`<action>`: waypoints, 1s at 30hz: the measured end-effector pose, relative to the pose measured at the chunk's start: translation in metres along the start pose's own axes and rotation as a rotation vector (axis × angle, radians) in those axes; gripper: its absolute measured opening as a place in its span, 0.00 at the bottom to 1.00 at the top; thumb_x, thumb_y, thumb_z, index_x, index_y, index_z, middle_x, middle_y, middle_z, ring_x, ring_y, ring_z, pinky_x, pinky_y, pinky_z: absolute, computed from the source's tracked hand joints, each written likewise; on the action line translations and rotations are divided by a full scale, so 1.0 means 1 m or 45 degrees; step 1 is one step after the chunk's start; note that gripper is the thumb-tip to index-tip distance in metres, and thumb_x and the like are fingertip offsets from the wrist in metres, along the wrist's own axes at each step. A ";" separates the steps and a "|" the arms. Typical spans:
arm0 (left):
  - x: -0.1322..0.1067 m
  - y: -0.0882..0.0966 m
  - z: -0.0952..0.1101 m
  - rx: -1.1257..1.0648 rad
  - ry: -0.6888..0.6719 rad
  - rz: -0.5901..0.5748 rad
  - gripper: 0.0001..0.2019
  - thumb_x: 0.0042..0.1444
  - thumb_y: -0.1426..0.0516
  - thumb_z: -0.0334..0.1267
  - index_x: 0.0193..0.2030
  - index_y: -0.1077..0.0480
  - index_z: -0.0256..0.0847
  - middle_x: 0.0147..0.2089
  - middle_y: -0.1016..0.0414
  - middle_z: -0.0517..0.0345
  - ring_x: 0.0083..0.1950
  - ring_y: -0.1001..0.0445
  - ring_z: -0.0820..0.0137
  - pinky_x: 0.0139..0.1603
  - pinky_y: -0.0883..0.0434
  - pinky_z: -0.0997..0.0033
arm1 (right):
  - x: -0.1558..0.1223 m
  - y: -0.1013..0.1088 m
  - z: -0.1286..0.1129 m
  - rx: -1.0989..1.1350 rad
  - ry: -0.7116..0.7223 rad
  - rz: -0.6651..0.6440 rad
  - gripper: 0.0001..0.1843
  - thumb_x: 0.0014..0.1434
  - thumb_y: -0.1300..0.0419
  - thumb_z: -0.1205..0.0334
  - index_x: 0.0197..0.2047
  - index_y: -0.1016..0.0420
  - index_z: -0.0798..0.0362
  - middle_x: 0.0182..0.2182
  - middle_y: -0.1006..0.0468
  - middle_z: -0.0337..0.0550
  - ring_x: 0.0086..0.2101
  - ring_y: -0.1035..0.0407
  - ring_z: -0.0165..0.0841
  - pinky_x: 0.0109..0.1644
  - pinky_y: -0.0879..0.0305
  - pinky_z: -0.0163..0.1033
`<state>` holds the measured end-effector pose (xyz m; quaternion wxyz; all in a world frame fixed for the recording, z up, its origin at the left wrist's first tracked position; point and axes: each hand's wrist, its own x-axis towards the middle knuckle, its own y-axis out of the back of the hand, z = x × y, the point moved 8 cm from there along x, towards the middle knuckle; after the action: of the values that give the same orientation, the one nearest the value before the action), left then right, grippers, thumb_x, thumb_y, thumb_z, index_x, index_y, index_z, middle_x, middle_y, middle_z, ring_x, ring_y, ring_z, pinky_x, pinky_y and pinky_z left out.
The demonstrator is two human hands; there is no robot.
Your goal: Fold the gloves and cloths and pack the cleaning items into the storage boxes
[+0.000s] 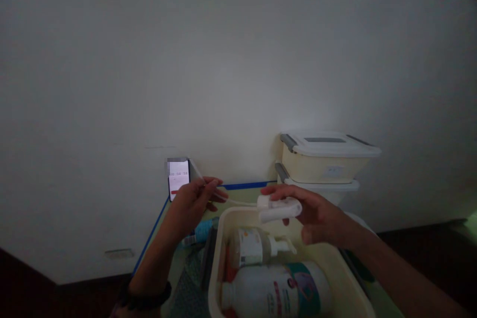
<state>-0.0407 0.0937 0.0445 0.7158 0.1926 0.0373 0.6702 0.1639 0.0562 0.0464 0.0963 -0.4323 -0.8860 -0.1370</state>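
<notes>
A white pump head (279,207) lies sideways in the air above the cream bin (218,263), held by the fingers of my right hand (316,211). Its long thin dip tube (240,202) runs left and passes through the pinched fingers of my left hand (196,198), with the free end sticking up beside the phone. Inside the bin below, a clear pump bottle (249,247) with a white label lies on its side. A large white bottle (261,290) lies in front of it, its neck pointing left.
A phone (179,179) showing a timer leans against the wall at the table's back left. Two lidded storage boxes (320,166) are stacked at the back right. A blue bottle (203,231) and dark patterned cloth (188,278) lie left of the bin. Blue tape (246,186) edges the table.
</notes>
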 end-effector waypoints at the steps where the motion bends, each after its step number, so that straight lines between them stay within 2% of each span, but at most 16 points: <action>1: 0.000 -0.003 -0.003 0.027 0.016 -0.037 0.13 0.59 0.48 0.43 0.39 0.30 0.35 0.31 0.19 0.51 0.30 0.22 0.68 0.30 0.26 0.70 | -0.001 0.003 0.005 -0.006 0.012 0.085 0.25 0.45 0.30 0.54 0.46 0.30 0.46 0.54 0.32 0.44 0.39 0.33 0.30 0.40 0.36 0.36; 3: 0.000 -0.010 -0.007 0.038 0.038 -0.106 0.12 0.59 0.49 0.41 0.42 0.31 0.34 0.30 0.20 0.52 0.30 0.22 0.68 0.30 0.26 0.69 | -0.001 0.009 0.016 -0.065 -0.023 0.251 0.17 0.49 0.32 0.59 0.42 0.28 0.47 0.47 0.28 0.42 0.37 0.32 0.29 0.39 0.36 0.35; 5: -0.001 -0.013 -0.009 -0.023 0.043 -0.121 0.16 0.59 0.49 0.39 0.51 0.37 0.32 0.29 0.22 0.54 0.31 0.23 0.68 0.30 0.26 0.69 | -0.002 0.014 0.024 -0.142 -0.062 0.396 0.09 0.55 0.37 0.58 0.40 0.27 0.49 0.34 0.25 0.39 0.30 0.33 0.27 0.36 0.37 0.35; 7: -0.001 -0.010 -0.009 -0.105 0.021 -0.042 0.25 0.58 0.49 0.39 0.60 0.48 0.31 0.30 0.23 0.56 0.31 0.23 0.68 0.28 0.26 0.69 | -0.003 0.018 0.028 -0.194 -0.064 0.490 0.10 0.59 0.42 0.55 0.40 0.27 0.52 0.24 0.28 0.35 0.26 0.35 0.27 0.34 0.39 0.36; 9: 0.001 -0.003 -0.008 -0.153 -0.019 0.091 0.29 0.59 0.50 0.39 0.64 0.55 0.31 0.31 0.26 0.58 0.30 0.24 0.69 0.26 0.26 0.70 | -0.003 0.019 0.031 -0.200 -0.056 0.519 0.13 0.62 0.45 0.53 0.41 0.28 0.53 0.20 0.30 0.34 0.25 0.36 0.28 0.35 0.40 0.36; 11: 0.003 0.003 -0.005 -0.172 -0.067 0.186 0.27 0.59 0.50 0.39 0.62 0.50 0.30 0.31 0.28 0.59 0.30 0.26 0.70 0.24 0.27 0.71 | -0.004 0.018 0.033 -0.175 -0.055 0.498 0.14 0.62 0.46 0.52 0.41 0.29 0.53 0.21 0.29 0.35 0.25 0.35 0.28 0.35 0.39 0.37; 13: 0.003 0.006 0.001 -0.251 -0.120 0.218 0.23 0.58 0.48 0.39 0.59 0.43 0.31 0.30 0.30 0.61 0.29 0.26 0.72 0.25 0.26 0.72 | -0.004 0.014 0.034 -0.159 -0.061 0.464 0.14 0.62 0.46 0.51 0.40 0.30 0.54 0.21 0.28 0.35 0.26 0.34 0.28 0.35 0.38 0.37; 16: -0.002 0.008 0.014 -0.613 -0.174 0.217 0.20 0.56 0.44 0.39 0.54 0.35 0.36 0.29 0.33 0.65 0.26 0.28 0.76 0.27 0.27 0.76 | -0.002 0.012 0.039 -0.079 -0.118 0.470 0.16 0.60 0.45 0.48 0.38 0.31 0.55 0.25 0.27 0.37 0.25 0.32 0.27 0.33 0.35 0.36; 17: -0.006 0.009 0.017 -0.770 -0.178 0.210 0.18 0.55 0.43 0.39 0.52 0.33 0.37 0.27 0.35 0.67 0.24 0.31 0.79 0.24 0.29 0.79 | -0.002 0.011 0.043 -0.033 -0.155 0.476 0.18 0.59 0.45 0.47 0.36 0.31 0.55 0.25 0.27 0.37 0.23 0.32 0.26 0.31 0.34 0.36; 19: -0.013 0.012 0.022 -1.001 -0.149 0.201 0.14 0.55 0.42 0.39 0.48 0.29 0.40 0.23 0.42 0.70 0.16 0.44 0.84 0.14 0.41 0.85 | -0.001 0.010 0.052 0.042 -0.267 0.467 0.19 0.57 0.45 0.45 0.33 0.34 0.54 0.23 0.28 0.35 0.19 0.34 0.25 0.24 0.36 0.34; 20: -0.016 0.011 0.025 -1.046 -0.134 0.155 0.11 0.56 0.42 0.41 0.44 0.27 0.41 0.20 0.47 0.72 0.15 0.50 0.84 0.13 0.47 0.86 | -0.001 0.008 0.057 0.053 -0.328 0.452 0.19 0.58 0.45 0.44 0.31 0.36 0.54 0.20 0.30 0.33 0.16 0.35 0.24 0.21 0.38 0.32; 22: -0.021 0.003 0.030 -0.939 -0.118 -0.042 0.10 0.56 0.43 0.44 0.36 0.25 0.40 0.18 0.52 0.72 0.15 0.55 0.83 0.14 0.50 0.85 | -0.003 0.006 0.063 0.053 -0.419 0.432 0.19 0.59 0.47 0.45 0.29 0.39 0.53 0.14 0.35 0.28 0.12 0.40 0.22 0.16 0.45 0.29; 25: -0.028 -0.018 0.030 -0.389 -0.112 -0.358 0.15 0.58 0.46 0.47 0.34 0.23 0.38 0.16 0.49 0.69 0.17 0.51 0.80 0.16 0.49 0.82 | -0.005 0.003 0.063 0.071 -0.441 0.420 0.18 0.58 0.46 0.45 0.30 0.40 0.52 0.11 0.39 0.24 0.09 0.44 0.21 0.13 0.49 0.27; 27: -0.029 -0.026 0.026 -0.046 -0.140 -0.428 0.16 0.59 0.48 0.45 0.37 0.22 0.39 0.18 0.39 0.64 0.21 0.42 0.77 0.19 0.42 0.80 | -0.004 -0.003 0.059 0.113 -0.410 0.372 0.18 0.57 0.44 0.45 0.31 0.40 0.52 0.13 0.37 0.25 0.09 0.41 0.22 0.13 0.47 0.27; 30: -0.029 -0.036 0.028 0.194 -0.222 -0.449 0.15 0.60 0.50 0.41 0.42 0.23 0.43 0.27 0.26 0.61 0.28 0.31 0.73 0.28 0.33 0.77 | -0.003 -0.012 0.054 0.153 -0.371 0.297 0.19 0.57 0.45 0.44 0.35 0.39 0.53 0.16 0.31 0.29 0.12 0.36 0.24 0.14 0.42 0.28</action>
<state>-0.0009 0.0583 0.0526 0.8058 0.2940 0.0589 0.5107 0.1531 0.0648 -0.0072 0.0078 -0.5408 -0.8411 -0.0079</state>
